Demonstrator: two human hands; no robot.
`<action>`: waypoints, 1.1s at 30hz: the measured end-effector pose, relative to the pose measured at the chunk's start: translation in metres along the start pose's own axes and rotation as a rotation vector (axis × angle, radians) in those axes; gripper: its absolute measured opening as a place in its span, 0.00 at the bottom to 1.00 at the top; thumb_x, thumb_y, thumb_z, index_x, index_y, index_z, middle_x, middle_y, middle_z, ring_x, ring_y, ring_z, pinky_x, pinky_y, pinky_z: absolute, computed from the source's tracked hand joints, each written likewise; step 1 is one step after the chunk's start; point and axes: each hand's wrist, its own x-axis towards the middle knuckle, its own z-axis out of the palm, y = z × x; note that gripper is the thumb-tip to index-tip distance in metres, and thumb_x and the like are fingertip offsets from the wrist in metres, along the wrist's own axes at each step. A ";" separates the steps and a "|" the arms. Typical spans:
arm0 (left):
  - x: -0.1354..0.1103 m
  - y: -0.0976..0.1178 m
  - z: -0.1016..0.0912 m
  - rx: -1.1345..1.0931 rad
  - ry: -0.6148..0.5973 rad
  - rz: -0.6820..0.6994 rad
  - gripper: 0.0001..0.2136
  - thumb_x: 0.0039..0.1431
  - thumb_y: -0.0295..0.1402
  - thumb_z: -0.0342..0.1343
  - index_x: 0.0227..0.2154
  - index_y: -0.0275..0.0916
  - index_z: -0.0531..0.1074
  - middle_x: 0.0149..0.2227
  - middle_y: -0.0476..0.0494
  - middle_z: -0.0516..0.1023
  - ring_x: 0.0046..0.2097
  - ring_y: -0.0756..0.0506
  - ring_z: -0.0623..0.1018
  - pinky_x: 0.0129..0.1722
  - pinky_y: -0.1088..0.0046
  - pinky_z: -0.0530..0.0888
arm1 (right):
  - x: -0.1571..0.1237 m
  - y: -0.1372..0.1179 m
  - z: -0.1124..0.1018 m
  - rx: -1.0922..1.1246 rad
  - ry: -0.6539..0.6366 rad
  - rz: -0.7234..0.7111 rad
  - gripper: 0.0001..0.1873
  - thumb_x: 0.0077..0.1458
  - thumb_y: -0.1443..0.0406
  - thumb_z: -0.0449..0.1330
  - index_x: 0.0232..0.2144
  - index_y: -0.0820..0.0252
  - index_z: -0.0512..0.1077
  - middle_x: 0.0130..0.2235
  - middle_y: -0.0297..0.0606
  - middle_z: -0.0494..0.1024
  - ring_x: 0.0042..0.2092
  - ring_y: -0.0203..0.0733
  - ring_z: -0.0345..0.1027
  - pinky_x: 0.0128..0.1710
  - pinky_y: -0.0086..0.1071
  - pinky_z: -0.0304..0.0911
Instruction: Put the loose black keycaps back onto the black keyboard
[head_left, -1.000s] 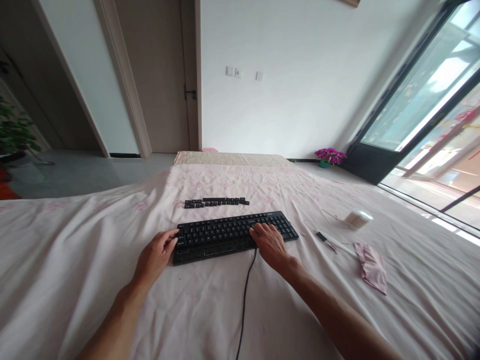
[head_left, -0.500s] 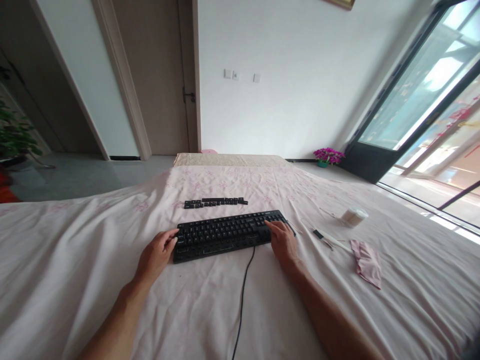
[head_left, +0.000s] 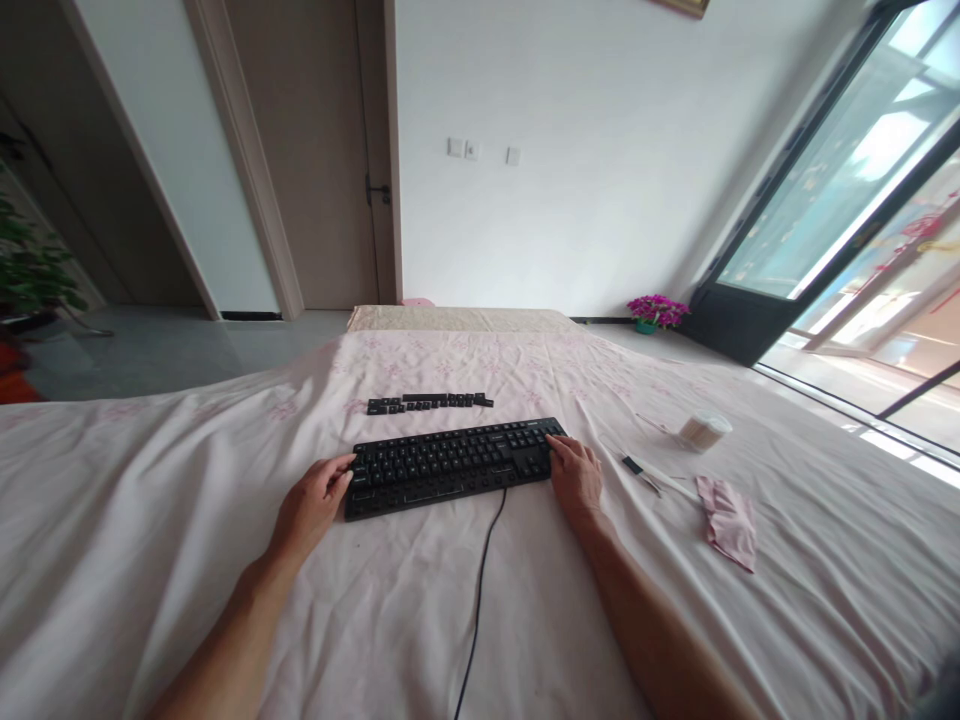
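Observation:
A black keyboard (head_left: 442, 465) lies slightly slanted on the bedsheet, its front rows of keys bare of keycaps. My left hand (head_left: 311, 500) pinches the keyboard's left end between thumb and fingers. At the opposite end, my right hand (head_left: 577, 480) grips the right edge, with fingertips over the number pad and the thumb hidden. Beyond the keyboard, loose black keycaps (head_left: 425, 400) lie in two rows, a long space bar among them. A black cable (head_left: 478, 590) runs from the keyboard's front edge towards me.
To the right lie a small black-handled tool with metal prongs (head_left: 642, 475), a folded pink cloth (head_left: 726, 522) and a clear tub of cotton swabs (head_left: 705, 431). The pale floral sheet (head_left: 420, 610) is wrinkled. A pot of magenta flowers (head_left: 657, 311) stands by the far wall.
My right hand has moved from over the number pad to the keyboard's right edge. The keyboard sits very slightly further left; my left hand stays at its end.

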 end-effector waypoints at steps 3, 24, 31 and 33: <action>0.000 -0.001 0.001 -0.006 -0.006 -0.007 0.17 0.60 0.40 0.45 0.49 0.43 0.70 0.47 0.45 0.76 0.44 0.46 0.77 0.46 0.69 0.72 | 0.000 -0.001 -0.002 0.004 -0.006 0.002 0.19 0.59 0.65 0.51 0.49 0.49 0.73 0.49 0.34 0.74 0.48 0.43 0.62 0.47 0.36 0.54; 0.000 0.001 0.000 -0.009 -0.004 -0.011 0.17 0.60 0.40 0.46 0.49 0.42 0.70 0.47 0.45 0.76 0.43 0.46 0.77 0.45 0.70 0.73 | -0.001 -0.003 -0.005 -0.004 -0.007 -0.039 0.18 0.59 0.66 0.50 0.47 0.49 0.74 0.49 0.35 0.74 0.48 0.45 0.60 0.46 0.38 0.53; 0.001 -0.001 0.000 -0.005 -0.015 -0.022 0.17 0.60 0.40 0.46 0.49 0.43 0.70 0.48 0.45 0.76 0.44 0.46 0.77 0.46 0.69 0.72 | -0.001 -0.002 -0.004 -0.011 -0.008 -0.043 0.17 0.59 0.66 0.51 0.47 0.48 0.74 0.49 0.34 0.73 0.48 0.45 0.61 0.47 0.39 0.53; 0.001 0.000 0.000 -0.004 -0.016 -0.022 0.17 0.60 0.40 0.45 0.49 0.43 0.70 0.48 0.45 0.76 0.44 0.46 0.77 0.46 0.69 0.72 | -0.001 -0.003 -0.005 -0.013 -0.009 -0.044 0.17 0.59 0.66 0.51 0.47 0.48 0.74 0.50 0.34 0.73 0.48 0.45 0.61 0.47 0.39 0.53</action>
